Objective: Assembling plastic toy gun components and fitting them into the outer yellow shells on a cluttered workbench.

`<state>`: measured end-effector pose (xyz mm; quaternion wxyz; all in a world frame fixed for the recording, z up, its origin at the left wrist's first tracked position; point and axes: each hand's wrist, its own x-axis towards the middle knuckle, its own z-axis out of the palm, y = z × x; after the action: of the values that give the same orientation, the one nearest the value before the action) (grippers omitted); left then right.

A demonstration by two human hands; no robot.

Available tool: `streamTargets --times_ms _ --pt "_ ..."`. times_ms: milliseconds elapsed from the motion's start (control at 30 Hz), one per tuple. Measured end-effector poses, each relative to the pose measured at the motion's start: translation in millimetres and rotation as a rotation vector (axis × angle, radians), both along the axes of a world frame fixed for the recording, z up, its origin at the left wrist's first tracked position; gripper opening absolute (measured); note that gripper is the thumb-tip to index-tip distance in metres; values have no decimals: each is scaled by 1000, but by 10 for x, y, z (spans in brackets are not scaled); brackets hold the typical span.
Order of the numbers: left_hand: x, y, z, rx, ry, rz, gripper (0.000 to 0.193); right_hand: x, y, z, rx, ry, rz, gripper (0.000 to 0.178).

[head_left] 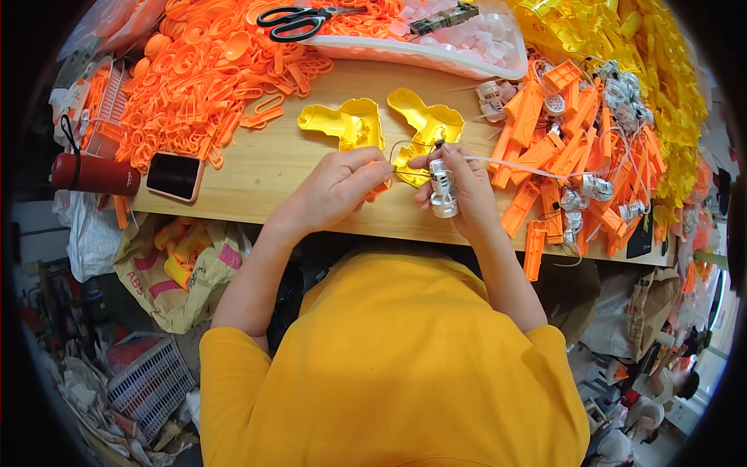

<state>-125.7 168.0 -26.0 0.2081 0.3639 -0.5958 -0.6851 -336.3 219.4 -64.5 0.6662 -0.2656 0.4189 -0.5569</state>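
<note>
My right hand (471,191) grips a white, clear-ended cylindrical assembly (443,189) with dark stripes, held above the table's near edge. Thin dark wires run from it to the closed fingertips of my left hand (336,188), which pinch them. Below those fingers an orange plastic piece (378,191) partly shows; whether it is held or lying there I cannot tell. Just beyond my hands lie two yellow hollow shell halves, the left shell half (342,124) and the right shell half (426,117). A pale strip (517,165) trails rightward from my right hand.
Orange clip-like parts (187,86) heap at the left, near a phone (174,177) and red flask (97,174). Scissors (299,22) rest by a white tray (436,51). Orange housings with wired assemblies (556,148) pile at right, before yellow shells (661,93).
</note>
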Motion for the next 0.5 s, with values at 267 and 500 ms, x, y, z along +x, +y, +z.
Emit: streamTargets --times_ms 267,500 --pt "-47 -39 -256 -323 -276 12 24 23 -60 52 94 -157 45 29" --pt "-74 -37 -133 -658 -200 48 21 -67 -49 50 174 -199 11 33"
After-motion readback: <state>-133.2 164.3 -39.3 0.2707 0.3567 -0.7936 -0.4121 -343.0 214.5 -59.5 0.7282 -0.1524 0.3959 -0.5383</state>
